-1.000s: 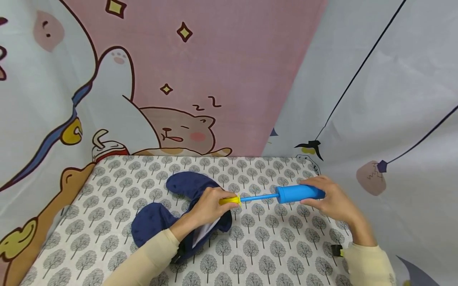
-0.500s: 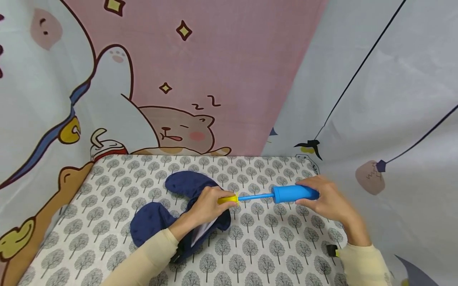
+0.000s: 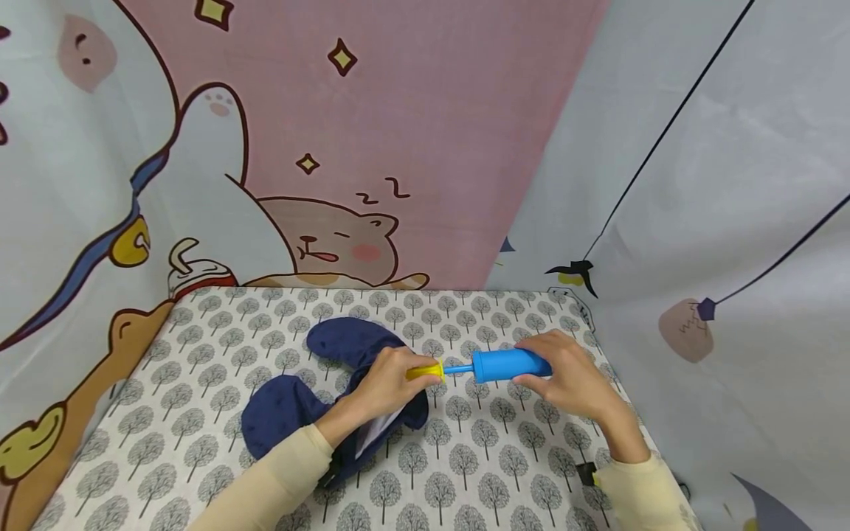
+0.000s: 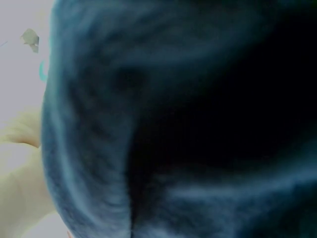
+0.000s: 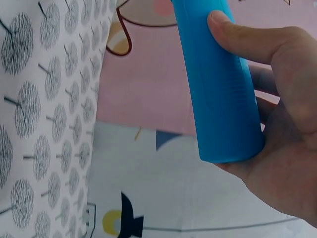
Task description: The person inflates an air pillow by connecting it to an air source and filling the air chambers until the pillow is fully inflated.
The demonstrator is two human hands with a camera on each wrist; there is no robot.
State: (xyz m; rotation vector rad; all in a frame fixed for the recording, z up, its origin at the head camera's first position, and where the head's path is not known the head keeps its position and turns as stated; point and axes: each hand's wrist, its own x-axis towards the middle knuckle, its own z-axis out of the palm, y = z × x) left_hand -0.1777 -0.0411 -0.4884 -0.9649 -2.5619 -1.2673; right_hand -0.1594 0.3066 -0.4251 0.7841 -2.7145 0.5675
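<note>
A blue hand pump (image 3: 505, 366) lies level between my two hands in the head view, its thin rod (image 3: 458, 369) running to a yellow end piece (image 3: 434, 371). With thumb and fingers my left hand (image 3: 384, 385) pinches that yellow piece, over a navy neck pillow (image 3: 279, 414). My right hand (image 3: 572, 375) grips the blue barrel (image 5: 218, 94), thumb along one side and fingers behind it in the right wrist view. Dark blue fabric (image 4: 89, 148) fills most of the left wrist view. Where the yellow piece meets the pillow is hidden by my left hand.
A tabletop cloth (image 3: 465, 472) printed with grey trees lies under everything. Behind it and to the right hang cartoon-printed curtains (image 3: 425, 133). A small black-and-yellow piece (image 3: 587, 474) shows beside my right sleeve.
My right hand has moved left with the blue barrel, so less of the rod shows. My left hand and the pillow have stayed in place.
</note>
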